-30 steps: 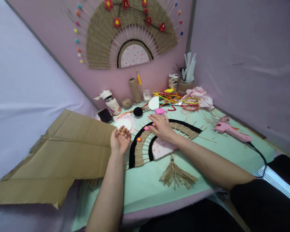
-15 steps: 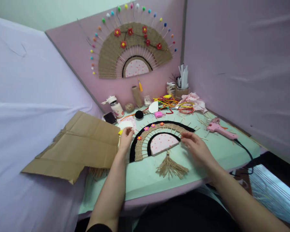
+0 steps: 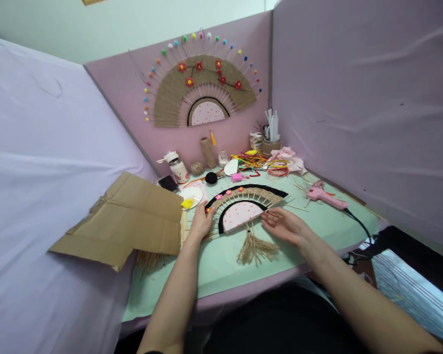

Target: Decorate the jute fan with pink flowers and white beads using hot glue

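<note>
Here, left hand [image 3: 200,222] flat on woven fan [image 3: 243,204], right hand [image 3: 284,225] open beside it

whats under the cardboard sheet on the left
A bundle of thin sticks pokes out from under the cardboard sheet at its near edge. Whatever else lies beneath is covered.

Left hand [image 3: 200,222] and right hand [image 3: 282,225] flank woven fan [image 3: 243,206].

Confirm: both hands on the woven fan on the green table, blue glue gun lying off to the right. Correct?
Not quite: the head view shows the glue gun is pink, not blue. The rest holds: left hand and right hand rest at the woven fan on the green table, with the gun lying to the right.
</note>
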Action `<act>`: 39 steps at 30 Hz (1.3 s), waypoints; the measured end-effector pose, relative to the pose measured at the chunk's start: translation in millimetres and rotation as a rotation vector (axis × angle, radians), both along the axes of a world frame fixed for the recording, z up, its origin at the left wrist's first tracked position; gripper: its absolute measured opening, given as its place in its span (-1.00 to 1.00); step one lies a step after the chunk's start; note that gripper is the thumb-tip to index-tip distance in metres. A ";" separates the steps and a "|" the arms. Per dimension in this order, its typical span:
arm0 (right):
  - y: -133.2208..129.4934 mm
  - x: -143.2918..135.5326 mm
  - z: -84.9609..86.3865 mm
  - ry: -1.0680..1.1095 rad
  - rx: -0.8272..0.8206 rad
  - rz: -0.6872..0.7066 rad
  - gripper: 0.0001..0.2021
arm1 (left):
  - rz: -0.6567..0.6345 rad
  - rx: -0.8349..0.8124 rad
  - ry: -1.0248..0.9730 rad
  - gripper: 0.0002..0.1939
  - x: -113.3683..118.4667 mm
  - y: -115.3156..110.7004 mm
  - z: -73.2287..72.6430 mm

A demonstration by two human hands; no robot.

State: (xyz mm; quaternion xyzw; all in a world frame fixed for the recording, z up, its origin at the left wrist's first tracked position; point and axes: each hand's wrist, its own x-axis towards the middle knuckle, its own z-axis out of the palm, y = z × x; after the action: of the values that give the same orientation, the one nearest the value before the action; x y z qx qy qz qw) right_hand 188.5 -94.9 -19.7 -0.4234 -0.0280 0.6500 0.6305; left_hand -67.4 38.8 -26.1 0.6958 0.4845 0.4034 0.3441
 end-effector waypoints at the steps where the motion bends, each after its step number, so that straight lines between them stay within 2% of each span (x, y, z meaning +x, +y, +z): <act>1: 4.2 -1.8 1.1 0.000 0.001 0.007 -0.75 | 0.005 -0.006 -0.024 -0.54 -0.3 0.8 0.2; 6: 18.7 -19.4 6.2 -0.038 0.033 0.008 -0.76 | 0.020 -0.045 -0.091 -0.53 -3.0 5.8 -0.5; 9: 17.6 -30.8 4.6 -0.051 0.073 -0.012 -0.87 | 0.004 -0.061 -0.100 -0.54 -2.9 5.9 1.7; 11: 13.9 -34.1 1.9 -0.054 0.095 -0.044 -0.81 | 0.019 -0.054 -0.167 -0.59 -1.7 3.0 7.4; 18: -9.0 -14.8 -4.6 -0.053 0.174 -0.174 -0.71 | 0.216 0.149 -0.513 -0.83 -5.0 -9.8 39.6; 22: -17.8 -3.3 -8.1 -0.032 0.218 -0.214 -0.65 | 0.314 0.202 -0.642 -0.85 -11.0 -4.3 42.4; 24: -15.3 -1.6 -9.0 -0.014 0.256 -0.232 -0.65 | 0.368 0.152 -0.748 -0.85 -13.1 1.3 39.5; 27: -1.8 -2.3 -7.0 0.018 0.322 -0.261 -0.66 | 0.446 -0.022 -0.894 -0.84 -14.7 8.9 33.5; 29: 11.0 -3.9 -3.1 0.040 0.366 -0.273 -0.68 | 0.443 -0.132 -0.938 -0.84 -14.1 10.9 30.3; 31: 24.1 -6.1 2.6 0.056 0.408 -0.273 -0.70 | 0.375 -0.214 -0.935 -0.86 -11.3 8.7 28.8; 34: 40.7 -11.5 12.2 0.067 0.466 -0.250 -0.72 | 0.181 -0.347 -0.892 -0.79 -3.2 -2.1 30.7; 38: 54.2 -25.3 22.0 0.054 0.540 -0.203 -0.73 | -0.313 -0.519 -0.742 -0.60 7.2 -19.9 34.1; 39: 56.1 -29.9 23.4 0.046 0.558 -0.189 -0.73 | -0.401 -0.529 -0.731 -0.59 8.6 -22.8 33.8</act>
State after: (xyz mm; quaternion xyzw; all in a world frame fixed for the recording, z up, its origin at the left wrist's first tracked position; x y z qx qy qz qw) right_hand 158.6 -38.9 3.8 -0.2196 -0.1520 0.5650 0.7807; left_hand -58.8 16.1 7.8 0.4771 0.2745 0.4099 0.7274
